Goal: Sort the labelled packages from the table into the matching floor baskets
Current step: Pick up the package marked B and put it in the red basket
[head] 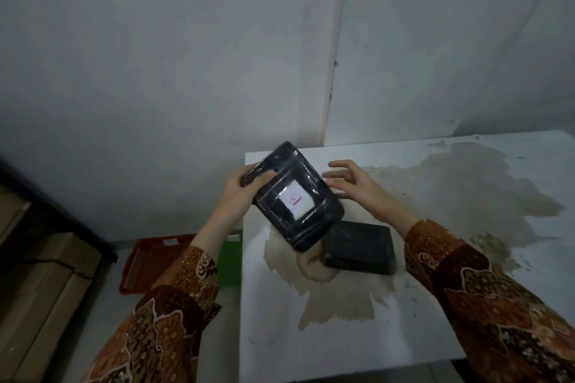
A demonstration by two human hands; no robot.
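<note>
A black plastic-wrapped package (295, 196) with a white label bearing a red mark is held tilted above the table's left edge. My left hand (241, 193) grips its upper left end. Just right of the package, my right hand (351, 183) hovers with fingers spread and nothing in it. A second black package (361, 250) lies flat on the white stained table (435, 196), below and right of the held one; no label shows on it. On the floor to the left stand a red basket (146, 261) and a green basket (230, 258), both partly hidden by my left arm.
Cardboard boxes (40, 283) are stacked along the left side under a dark ledge. A white wall rises behind the table. The table carries a large brownish stain (451, 183).
</note>
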